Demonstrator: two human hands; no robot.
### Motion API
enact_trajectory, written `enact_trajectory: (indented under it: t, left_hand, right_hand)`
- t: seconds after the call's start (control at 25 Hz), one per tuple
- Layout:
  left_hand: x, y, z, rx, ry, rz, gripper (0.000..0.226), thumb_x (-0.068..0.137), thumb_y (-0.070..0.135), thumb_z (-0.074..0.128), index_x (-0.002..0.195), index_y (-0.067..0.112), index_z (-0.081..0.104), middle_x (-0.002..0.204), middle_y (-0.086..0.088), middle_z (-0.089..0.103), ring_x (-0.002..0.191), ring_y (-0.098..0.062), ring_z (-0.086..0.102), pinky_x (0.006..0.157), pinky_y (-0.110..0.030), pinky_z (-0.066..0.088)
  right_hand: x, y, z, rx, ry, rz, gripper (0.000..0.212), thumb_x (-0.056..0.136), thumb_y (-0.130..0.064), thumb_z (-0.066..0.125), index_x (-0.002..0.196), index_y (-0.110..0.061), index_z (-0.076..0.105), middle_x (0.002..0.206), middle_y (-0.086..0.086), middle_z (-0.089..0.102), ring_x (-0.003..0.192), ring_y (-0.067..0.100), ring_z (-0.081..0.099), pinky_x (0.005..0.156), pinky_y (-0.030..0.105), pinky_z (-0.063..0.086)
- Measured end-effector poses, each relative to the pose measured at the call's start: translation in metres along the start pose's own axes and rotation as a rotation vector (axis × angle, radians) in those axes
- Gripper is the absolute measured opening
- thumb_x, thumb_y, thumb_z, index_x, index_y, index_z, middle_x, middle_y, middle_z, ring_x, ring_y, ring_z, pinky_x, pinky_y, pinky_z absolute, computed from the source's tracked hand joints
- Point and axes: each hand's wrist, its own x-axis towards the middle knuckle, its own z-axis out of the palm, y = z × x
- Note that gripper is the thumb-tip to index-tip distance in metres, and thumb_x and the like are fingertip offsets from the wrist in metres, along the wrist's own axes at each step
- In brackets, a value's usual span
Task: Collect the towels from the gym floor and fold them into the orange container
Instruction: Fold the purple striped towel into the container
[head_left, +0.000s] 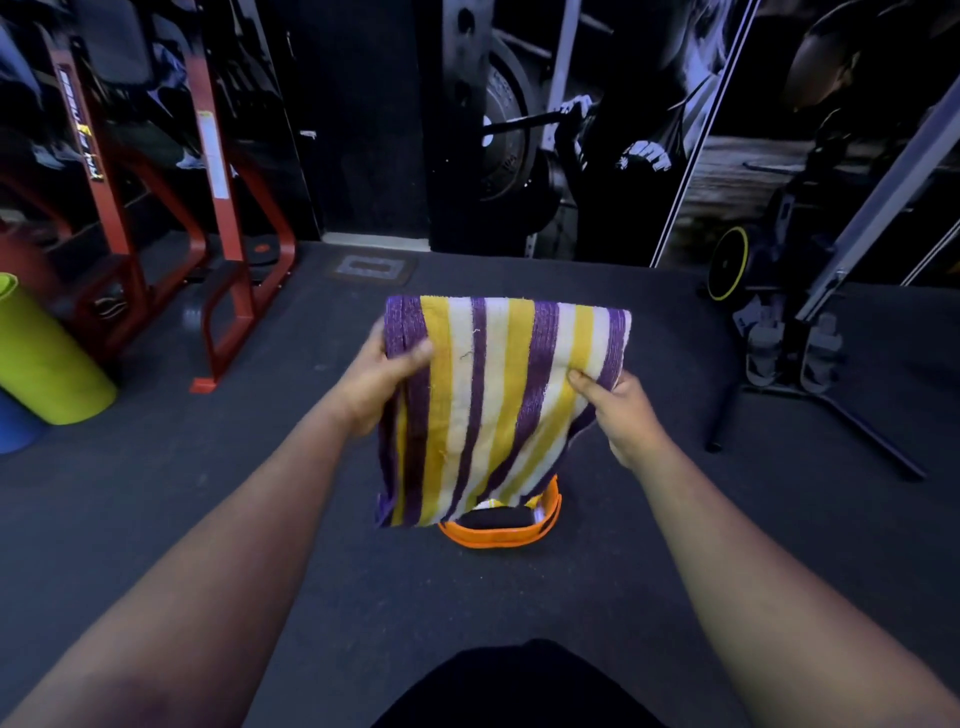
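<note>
One towel (498, 400) in the air, striped purple, yellow and white; folded over at the top, two layers showing at its far edge; held up between both hands, hanging down in front of them. Left hand (382, 382) grips the upper left corner, thumb on the near face, fingers curled behind; right hand (621, 410) pinches the right edge a little lower, thumb on the near face too. Held this way, I judge, to keep the fold square and let the cloth hang flat before the next fold or the drop.

Container (501, 527): one, orange, on the floor (208, 519) just below the hands, directly under the towel's lower hem; the hem hides most of it. Inside, something dark plus a scrap of yellow and white, likely cloth already stowed; cannot tell how many pieces.

No other loose towels seen on the floor from here.

Left of the left hand, well apart: one red frame (228, 249); one green roll (47, 358); one blue thing (15, 426), cut off at the edge. Right of the right hand: one black stand (800, 364) with a yellow-rimmed wheel (730, 263).
</note>
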Motion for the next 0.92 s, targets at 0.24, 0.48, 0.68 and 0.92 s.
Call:
enact_trajectory:
  t: [0.24, 0.48, 0.68, 0.92]
  left_hand:
    - [-0.009, -0.023, 0.01, -0.166, 0.16, -0.091, 0.011, 0.093, 0.012, 0.071, 0.103, 0.007, 0.073, 0.094, -0.012, 0.077, 0.084, -0.026, 0.073, 0.079, -0.038, 0.06]
    - [-0.019, -0.043, -0.016, 0.198, -0.014, -0.28, 0.016, 0.089, 0.012, 0.076, 0.105, 0.009, 0.075, 0.112, -0.022, 0.074, 0.09, -0.028, 0.074, 0.078, -0.036, 0.061]
    - [-0.012, -0.049, -0.005, -0.098, 0.11, -0.205, 0.014, 0.095, 0.011, 0.068, 0.107, 0.007, 0.073, 0.108, -0.019, 0.076, 0.093, -0.028, 0.075, 0.078, -0.038, 0.062]
    - [-0.01, -0.062, -0.006, 0.338, 0.345, -0.225, 0.054, 0.08, 0.025, 0.087, 0.119, 0.014, 0.051, 0.109, -0.005, 0.066, 0.099, -0.023, 0.068, 0.089, -0.036, 0.056]
  right_hand:
    - [0.001, -0.011, -0.014, 0.186, -0.097, 0.188, 0.039, 0.076, -0.037, 0.084, 0.103, -0.013, 0.07, 0.096, 0.006, 0.077, 0.084, 0.019, 0.072, 0.071, 0.03, 0.059]
    - [-0.012, 0.018, -0.02, 0.175, -0.055, 0.189, 0.019, 0.095, -0.015, 0.066, 0.112, -0.007, 0.068, 0.103, 0.013, 0.077, 0.092, 0.024, 0.072, 0.081, 0.034, 0.06]
    - [-0.022, 0.031, -0.027, -0.088, -0.224, 0.292, 0.037, 0.086, -0.016, 0.078, 0.12, -0.007, 0.068, 0.112, 0.011, 0.076, 0.104, 0.027, 0.073, 0.092, 0.039, 0.058]
    - [-0.019, 0.038, -0.023, -0.212, 0.198, 0.194, 0.057, 0.078, -0.016, 0.087, 0.12, -0.013, 0.049, 0.094, 0.007, 0.07, 0.083, 0.021, 0.07, 0.079, 0.037, 0.058]
